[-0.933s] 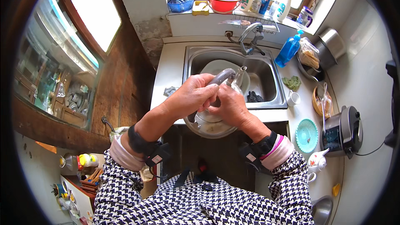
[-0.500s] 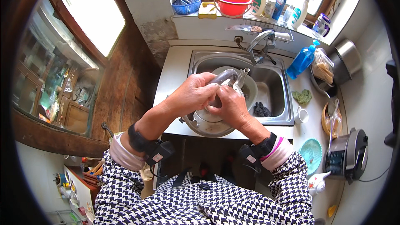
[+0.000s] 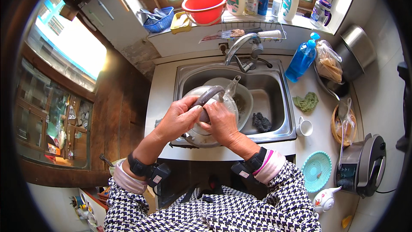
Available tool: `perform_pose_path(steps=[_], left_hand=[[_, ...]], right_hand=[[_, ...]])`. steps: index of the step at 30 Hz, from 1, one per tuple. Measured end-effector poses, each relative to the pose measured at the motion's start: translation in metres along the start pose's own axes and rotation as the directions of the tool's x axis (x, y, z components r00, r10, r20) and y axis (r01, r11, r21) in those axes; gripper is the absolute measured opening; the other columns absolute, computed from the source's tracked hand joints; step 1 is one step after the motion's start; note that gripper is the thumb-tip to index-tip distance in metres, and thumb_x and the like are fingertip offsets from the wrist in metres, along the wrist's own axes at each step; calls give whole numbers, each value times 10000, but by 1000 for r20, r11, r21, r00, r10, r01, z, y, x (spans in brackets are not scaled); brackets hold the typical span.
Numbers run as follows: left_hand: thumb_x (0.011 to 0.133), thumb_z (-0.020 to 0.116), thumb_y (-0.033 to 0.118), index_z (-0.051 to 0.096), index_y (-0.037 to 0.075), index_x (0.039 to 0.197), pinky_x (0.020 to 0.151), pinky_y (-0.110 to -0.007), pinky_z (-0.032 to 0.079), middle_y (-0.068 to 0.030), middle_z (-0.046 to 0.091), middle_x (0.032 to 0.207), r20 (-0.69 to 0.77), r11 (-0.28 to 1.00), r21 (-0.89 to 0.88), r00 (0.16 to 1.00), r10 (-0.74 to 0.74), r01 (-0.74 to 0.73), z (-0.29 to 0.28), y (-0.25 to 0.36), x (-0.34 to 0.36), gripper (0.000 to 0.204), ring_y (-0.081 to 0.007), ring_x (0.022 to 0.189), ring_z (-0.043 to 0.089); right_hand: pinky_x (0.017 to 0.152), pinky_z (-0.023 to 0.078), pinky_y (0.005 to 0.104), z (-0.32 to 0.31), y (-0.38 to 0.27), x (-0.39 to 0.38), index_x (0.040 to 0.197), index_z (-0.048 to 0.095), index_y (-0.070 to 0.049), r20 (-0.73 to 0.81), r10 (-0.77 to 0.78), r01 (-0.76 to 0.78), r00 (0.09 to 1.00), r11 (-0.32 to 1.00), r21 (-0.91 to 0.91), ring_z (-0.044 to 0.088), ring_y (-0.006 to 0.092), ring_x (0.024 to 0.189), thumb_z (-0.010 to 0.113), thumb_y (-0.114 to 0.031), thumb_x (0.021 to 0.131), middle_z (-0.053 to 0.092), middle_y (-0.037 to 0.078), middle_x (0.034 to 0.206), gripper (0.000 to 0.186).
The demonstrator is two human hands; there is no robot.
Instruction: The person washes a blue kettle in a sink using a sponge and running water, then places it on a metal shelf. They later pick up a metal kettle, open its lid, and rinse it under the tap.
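A silver metal kettle (image 3: 200, 139) rests at the near left of the sink, its spout (image 3: 233, 87) turned up toward the faucet. My left hand (image 3: 179, 119) is wrapped round the kettle's dark curved handle (image 3: 210, 93). Closed against the kettle just under that handle, my right hand (image 3: 221, 123) has curled fingers over the lid area; the exact part it pinches is hidden. Behind and right of the kettle, a pale basin (image 3: 246, 99) sits in the sink. A black scouring pad (image 3: 261, 122) lies on the sink floor to its right.
Above the steel sink (image 3: 288, 103) arches a faucet (image 3: 240, 45). On the right counter are a blue soap bottle (image 3: 300, 62), a green scrubber (image 3: 306, 102), a white cup (image 3: 304, 127), a turquoise basket (image 3: 316, 170) and a cooker (image 3: 362, 165). A red bucket (image 3: 204, 8) stands on the sill.
The view has shifted, so the sink, kettle and hands sit farther left in the picture. Both hands stay at the kettle, and more of its lid and handle shows.
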State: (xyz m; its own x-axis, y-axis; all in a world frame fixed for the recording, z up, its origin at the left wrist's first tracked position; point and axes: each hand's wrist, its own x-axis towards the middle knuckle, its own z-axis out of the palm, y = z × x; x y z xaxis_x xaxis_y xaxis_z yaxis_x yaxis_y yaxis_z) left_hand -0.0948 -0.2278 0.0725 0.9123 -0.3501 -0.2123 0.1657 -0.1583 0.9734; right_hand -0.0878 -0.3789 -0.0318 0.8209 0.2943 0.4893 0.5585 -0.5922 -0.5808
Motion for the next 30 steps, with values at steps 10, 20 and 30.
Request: perform_pose_path(steps=[10,20,30], left_hand=[[942,507,115,523,-4,1182,430,-153,318,51,497,673,37,998,-10,998,-56,56,11,-2,21,268,7,504,400],[943,515,160,523,-2,1193,410,-142,331,33,514,673,8,992,-16,992,-126,127,9,-11,38,298,4,491,426],[940,505,138,512,-20,1200,412,-139,337,24,503,666,-85,981,-99,980,-177,169,9,-15,30,304,-3,484,416]], right_hand=[[761,494,412,-3,25,-7,1015,539,-73,83,113,-127,990,973,194,579,317,930,757,-231,667,574,113,983,440],[764,491,411,-1,44,-5,1028,540,-70,187,85,-137,979,949,285,588,325,916,759,-227,691,578,137,983,431],[650,499,283,-45,97,-34,1099,562,-32,214,452,-498,866,738,455,565,162,668,696,-55,752,582,88,868,373]])
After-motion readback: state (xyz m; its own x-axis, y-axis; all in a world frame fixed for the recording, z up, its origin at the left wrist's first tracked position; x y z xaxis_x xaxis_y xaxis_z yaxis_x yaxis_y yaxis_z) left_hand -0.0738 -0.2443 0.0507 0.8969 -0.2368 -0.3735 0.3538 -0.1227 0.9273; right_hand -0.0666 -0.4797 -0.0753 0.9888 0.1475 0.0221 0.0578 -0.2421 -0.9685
